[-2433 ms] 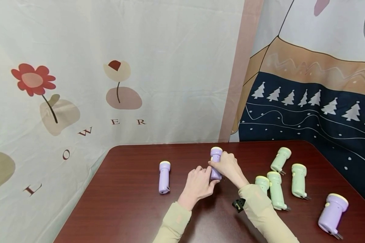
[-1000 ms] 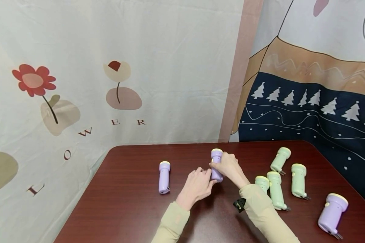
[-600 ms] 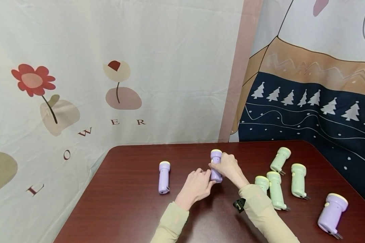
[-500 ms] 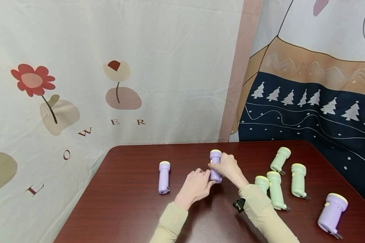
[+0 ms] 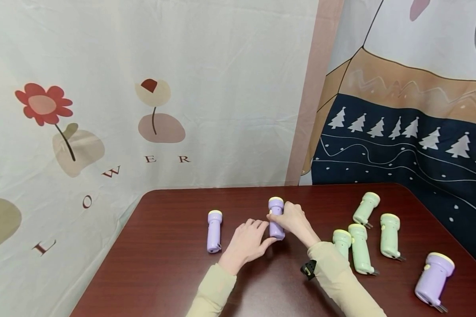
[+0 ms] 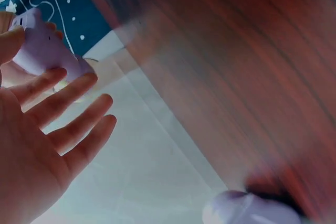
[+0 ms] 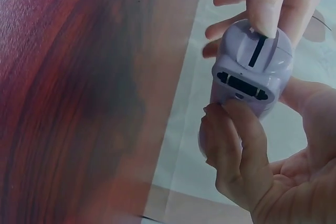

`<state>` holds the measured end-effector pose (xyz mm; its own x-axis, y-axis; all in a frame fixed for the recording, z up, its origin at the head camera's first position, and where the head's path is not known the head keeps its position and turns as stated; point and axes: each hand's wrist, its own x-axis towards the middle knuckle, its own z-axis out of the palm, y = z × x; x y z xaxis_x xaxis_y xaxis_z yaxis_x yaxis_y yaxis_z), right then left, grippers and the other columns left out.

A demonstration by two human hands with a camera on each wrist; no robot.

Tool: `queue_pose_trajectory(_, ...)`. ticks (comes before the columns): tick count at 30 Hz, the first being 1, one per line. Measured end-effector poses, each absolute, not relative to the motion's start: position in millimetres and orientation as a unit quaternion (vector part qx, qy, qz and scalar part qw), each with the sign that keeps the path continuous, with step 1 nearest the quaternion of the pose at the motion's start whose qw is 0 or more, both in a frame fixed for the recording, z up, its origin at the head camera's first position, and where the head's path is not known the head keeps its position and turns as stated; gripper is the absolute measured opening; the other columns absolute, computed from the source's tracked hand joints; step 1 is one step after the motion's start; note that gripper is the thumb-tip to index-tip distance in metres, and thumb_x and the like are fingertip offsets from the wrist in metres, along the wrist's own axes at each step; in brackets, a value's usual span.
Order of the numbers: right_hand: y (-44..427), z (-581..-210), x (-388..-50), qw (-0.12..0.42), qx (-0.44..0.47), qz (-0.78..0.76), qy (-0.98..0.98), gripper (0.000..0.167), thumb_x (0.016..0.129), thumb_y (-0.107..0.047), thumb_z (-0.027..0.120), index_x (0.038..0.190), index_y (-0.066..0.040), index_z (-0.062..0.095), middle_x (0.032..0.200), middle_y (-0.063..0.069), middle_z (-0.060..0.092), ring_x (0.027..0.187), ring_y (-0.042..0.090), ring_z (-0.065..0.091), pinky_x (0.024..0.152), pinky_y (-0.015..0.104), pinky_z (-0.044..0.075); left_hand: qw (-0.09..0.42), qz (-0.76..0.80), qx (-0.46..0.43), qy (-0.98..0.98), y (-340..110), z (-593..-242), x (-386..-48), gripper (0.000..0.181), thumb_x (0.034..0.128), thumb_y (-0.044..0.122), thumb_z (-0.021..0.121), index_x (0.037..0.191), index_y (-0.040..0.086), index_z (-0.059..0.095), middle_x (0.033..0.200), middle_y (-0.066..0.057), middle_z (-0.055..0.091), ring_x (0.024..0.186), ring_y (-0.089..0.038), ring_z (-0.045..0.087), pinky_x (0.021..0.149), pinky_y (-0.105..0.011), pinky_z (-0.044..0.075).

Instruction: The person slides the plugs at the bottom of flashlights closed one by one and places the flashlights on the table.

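Observation:
My right hand [image 5: 295, 220] grips a purple flashlight [image 5: 277, 231] by its body, pale yellow lens end up, over the far middle of the table. In the right wrist view its tail end [image 7: 252, 51] faces the camera, with a dark slot and a dark recess; the right fingers curl against it. My left hand [image 5: 243, 244] is beside it on the left, its thumb touching the tail end near the slot. The left wrist view shows the left fingers [image 6: 79, 135] nearly straight and spread, the forefinger side close to the flashlight.
Another purple flashlight [image 5: 214, 233] lies to the left on the dark red table [image 5: 162, 273]. On the right lie several green flashlights [image 5: 389, 235] and a purple one [image 5: 434, 279], some with metal prongs sticking out. Printed curtains [image 5: 238, 88] hang behind the table.
Both hands have shifted left, and the held flashlight with them, slightly nearer. The left fingers have spread and drawn back from the flashlight's side. The other flashlights have stayed put.

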<state>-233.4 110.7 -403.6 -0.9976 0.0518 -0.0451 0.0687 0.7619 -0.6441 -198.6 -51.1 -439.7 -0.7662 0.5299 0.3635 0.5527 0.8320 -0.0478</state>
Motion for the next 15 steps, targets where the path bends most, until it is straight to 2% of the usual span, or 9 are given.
queue_pose_trajectory(6,108.6,-409.9,-235.7,0.024,0.038,-0.355,0.934,0.053,0.078,-0.039,0.073,0.103,0.006,0.058,0.083,0.015,0.062,0.064,0.02,0.06,0.051,0.027,0.05,0.159,-0.086,-0.245,-0.952,-76.6,-437.8,-204.3,0.045,0.0912,0.041,0.057,0.123,0.009,0.058,0.125,-0.01,0.062,0.117,-0.03,0.057,0.091,-0.041,0.051)
queue_pose_trajectory(10,106.8,-416.8,-237.5,0.038,0.046,-0.362,0.93,0.054,0.078,-0.039,0.073,0.105,0.005,0.057,0.087,0.016,0.063,0.066,0.02,0.061,0.052,0.028,0.052,0.149,-0.103,-0.204,-0.962,-95.9,-438.8,-207.3,0.048,0.0895,0.03,0.062,0.129,0.004,0.053,0.133,-0.019,0.056,0.124,-0.039,0.052,0.098,-0.048,0.047)
queue_pose_trajectory(15,97.9,-423.3,-239.2,0.045,0.041,-0.371,0.927,0.054,0.079,-0.039,0.073,0.106,0.004,0.057,0.089,0.016,0.063,0.068,0.019,0.061,0.055,0.029,0.054,0.126,-0.11,-0.157,-0.973,-116.8,-443.0,-207.3,0.051,0.0902,0.026,0.061,0.134,0.002,0.05,0.141,-0.022,0.049,0.13,-0.045,0.045,0.103,-0.054,0.042)
